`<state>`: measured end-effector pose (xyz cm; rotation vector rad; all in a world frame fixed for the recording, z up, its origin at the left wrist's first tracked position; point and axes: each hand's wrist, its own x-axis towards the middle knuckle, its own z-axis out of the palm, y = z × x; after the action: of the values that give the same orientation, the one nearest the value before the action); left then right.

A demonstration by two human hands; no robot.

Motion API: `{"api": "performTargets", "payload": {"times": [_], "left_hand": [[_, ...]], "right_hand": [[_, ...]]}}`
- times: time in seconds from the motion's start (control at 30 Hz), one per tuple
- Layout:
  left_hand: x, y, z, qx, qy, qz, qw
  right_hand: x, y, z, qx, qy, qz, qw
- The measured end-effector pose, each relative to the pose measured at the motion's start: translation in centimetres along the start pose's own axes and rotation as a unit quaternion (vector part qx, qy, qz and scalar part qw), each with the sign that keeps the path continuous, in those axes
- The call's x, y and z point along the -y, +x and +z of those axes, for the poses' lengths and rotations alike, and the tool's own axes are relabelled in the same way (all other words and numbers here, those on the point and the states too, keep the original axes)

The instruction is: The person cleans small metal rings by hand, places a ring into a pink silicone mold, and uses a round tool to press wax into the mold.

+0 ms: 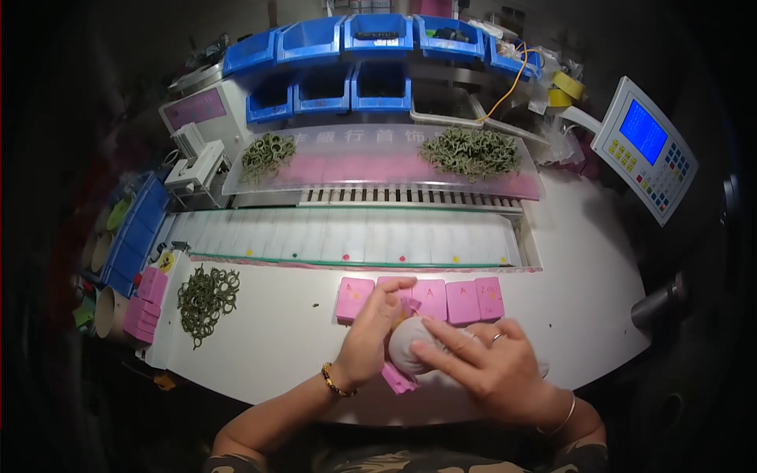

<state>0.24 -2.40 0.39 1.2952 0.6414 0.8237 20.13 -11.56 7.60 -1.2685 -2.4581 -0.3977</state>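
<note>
At the front of the white table, my left hand (pixel 367 339) is closed around a crumpled pink piece (pixel 399 378) that shows above and below a pale grey rounded bundle (pixel 406 348). My right hand (pixel 497 366) grips this soft-looking bundle, thumb and fingertips pressed onto its face, beside my left hand's fingers. What lies inside or behind it is hidden. Just beyond my hands is a row of several pink blocks (pixel 355 299) with handwritten marks, partly covered by my left fingers.
Green ring-shaped pieces (pixel 206 303) lie at left beside pink blocks (pixel 144 314). A segmented white channel (pixel 339 235) runs behind, below a translucent shelf (pixel 355 169) with more green piles (pixel 469 154). Blue bins (pixel 378 35) line the back. A keypad panel (pixel 643 150) stands right.
</note>
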Motion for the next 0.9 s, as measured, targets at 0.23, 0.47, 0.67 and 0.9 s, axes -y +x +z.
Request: {"api": "performTargets", "payload": {"times": [0.23,0.47,0.67,0.9], "left_hand": [[-2.1,0.7,1.4,-0.024,-0.073,0.134,0.988],[-1.1,1.4,-2.1,-0.184,-0.122,0.131,0.967],[-1.2,1.8,-4.4,-0.076,-0.359,-0.064,0.928],[-0.5,2.2,-0.8,-0.063,-0.276,-0.025,0.959]], "right_hand": [[1.6,0.3,-0.7,-0.025,0.04,-0.002,0.999],[-0.7,-1.9,0.5,0.033,0.02,0.052,0.998],[-6.7,-6.6,1.6,0.029,-0.15,0.217,0.964],[-7.3,-5.7,2.5,0.023,-0.059,0.247,0.967]]}}
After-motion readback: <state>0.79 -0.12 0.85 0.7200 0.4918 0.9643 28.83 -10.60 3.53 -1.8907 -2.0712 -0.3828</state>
